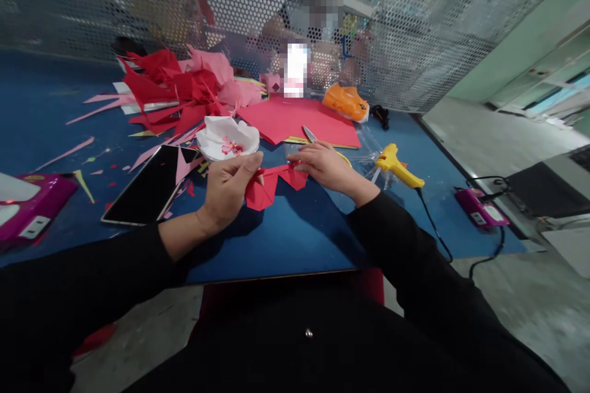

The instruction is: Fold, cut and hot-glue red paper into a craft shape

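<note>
My left hand (229, 187) pinches one end of a folded piece of red paper (270, 185) above the blue table (286, 239). My right hand (325, 166) rests on the paper's other end, and the metal blade of a pair of scissors (309, 133) pokes out just beyond its fingers. Whether that hand grips the scissors is hidden. Both arms wear black sleeves.
A dark phone (152, 184) lies left of my hands, a white paper bowl (228, 138) behind them. Red and pink paper scraps (179, 89) pile at the back, beside flat red sheets (299, 120). A yellow glue gun (399, 167) lies right. A person sits behind the mesh screen.
</note>
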A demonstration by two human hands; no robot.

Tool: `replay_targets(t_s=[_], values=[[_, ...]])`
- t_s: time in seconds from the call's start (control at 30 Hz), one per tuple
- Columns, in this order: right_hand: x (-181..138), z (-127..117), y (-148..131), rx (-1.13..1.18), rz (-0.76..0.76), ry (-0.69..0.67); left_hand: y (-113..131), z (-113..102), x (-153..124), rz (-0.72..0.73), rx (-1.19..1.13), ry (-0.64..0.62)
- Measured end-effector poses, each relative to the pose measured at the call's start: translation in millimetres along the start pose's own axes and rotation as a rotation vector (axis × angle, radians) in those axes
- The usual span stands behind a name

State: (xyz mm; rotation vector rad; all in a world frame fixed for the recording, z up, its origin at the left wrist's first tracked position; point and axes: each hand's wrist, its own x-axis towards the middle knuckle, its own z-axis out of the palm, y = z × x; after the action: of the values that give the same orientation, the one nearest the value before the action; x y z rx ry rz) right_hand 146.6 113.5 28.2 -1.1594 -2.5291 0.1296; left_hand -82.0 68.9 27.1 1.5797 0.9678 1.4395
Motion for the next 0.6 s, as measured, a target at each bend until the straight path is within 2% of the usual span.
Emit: replay_targets(t_s=[0.23,0.3,0.37,0.43,0.47,0.53,0.6], values=[[3.2,-3.2,-0.5,0.037,0.05,0.141,-7.6,-2.2,11.4,0.038,-0.128,0.131],[3.5,-8.5,-5.5,0.109,0.091,0.266,-7.0,-3.0,15.2,0.022,-0.238,0.187],[0.9,-14.6,-14.4,0.242,0.152,0.447,-6.0,-3.7,17.7,-0.035,-0.329,0.197],[-5.7,-19.2,-27.2,0.415,0.249,0.586,-4.3,-3.7,16.8,-0.1,-0.322,0.159],[-10.4,-19.9,-34.6,0.515,0.318,0.611,-3.0,-3.2,14.8,-0.133,-0.287,0.114],[-22.1,-17.2,-49.8,0.743,0.475,0.541,0.1,-1.1,8.1,-0.233,-0.183,-0.034],[-34.9,-9.3,-63.4,0.917,0.599,0.444,4.0,2.3,-0.1,-0.351,-0.035,-0.247]])
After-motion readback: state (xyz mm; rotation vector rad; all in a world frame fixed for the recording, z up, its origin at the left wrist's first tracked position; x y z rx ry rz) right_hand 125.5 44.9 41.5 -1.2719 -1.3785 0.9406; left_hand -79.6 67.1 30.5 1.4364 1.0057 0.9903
